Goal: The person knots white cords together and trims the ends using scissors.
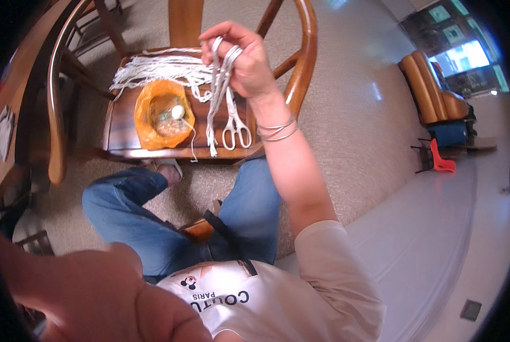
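Note:
Raised above the chair seat, my right hand (249, 67) is closed on a looped bunch of white cord (216, 94), its ends hanging down to the seat. Beside these ends lie white-handled scissors (236, 130). More white cords (158, 69) are spread in a long bundle across the back of the seat. In front of them is an orange plastic bag (143, 117), open at the top. A small white ball of cord (177, 112) shows in its mouth, with one strand trailing over the seat's front edge. My left hand (90, 290) looms large at the lower left; its fingers cannot be made out.
The wooden armchair (118, 139) stands before my knees, its curved arms rising on both sides. At the left is a wooden table (10, 142) with a pale cloth-like item. A brown leather sofa (429, 88) and a small red chair (440, 157) stand far right.

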`<state>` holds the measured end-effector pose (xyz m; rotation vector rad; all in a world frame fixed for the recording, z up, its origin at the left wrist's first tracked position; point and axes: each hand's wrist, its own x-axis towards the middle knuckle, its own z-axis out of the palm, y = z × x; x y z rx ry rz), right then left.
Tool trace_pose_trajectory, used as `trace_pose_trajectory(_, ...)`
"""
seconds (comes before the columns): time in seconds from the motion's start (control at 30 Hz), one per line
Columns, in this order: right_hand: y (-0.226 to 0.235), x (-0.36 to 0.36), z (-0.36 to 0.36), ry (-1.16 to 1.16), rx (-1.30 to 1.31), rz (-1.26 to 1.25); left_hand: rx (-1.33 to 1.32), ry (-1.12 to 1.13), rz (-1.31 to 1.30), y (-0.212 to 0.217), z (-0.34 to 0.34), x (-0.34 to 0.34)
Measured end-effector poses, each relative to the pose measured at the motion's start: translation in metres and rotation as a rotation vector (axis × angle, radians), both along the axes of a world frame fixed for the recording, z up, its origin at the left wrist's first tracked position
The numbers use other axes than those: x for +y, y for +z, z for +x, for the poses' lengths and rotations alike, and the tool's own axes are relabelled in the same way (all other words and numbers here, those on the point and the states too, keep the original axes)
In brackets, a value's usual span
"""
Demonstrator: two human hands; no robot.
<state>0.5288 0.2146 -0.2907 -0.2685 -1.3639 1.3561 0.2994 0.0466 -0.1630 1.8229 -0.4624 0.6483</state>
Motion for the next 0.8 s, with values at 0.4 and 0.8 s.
trace_pose_trajectory(0.4, 0.003, -0.004, -0.005, 0.076, 0.068, -0.116, -0.021, 0.070, -0.009, -0.009, 0.004, -0.016)
trace_pose_trajectory(0.8, 0.002, 0.000, -0.003, 0.012, 0.030, -0.098, -0.003, 0.161, 0.024, 0.005, -0.040, -0.030)
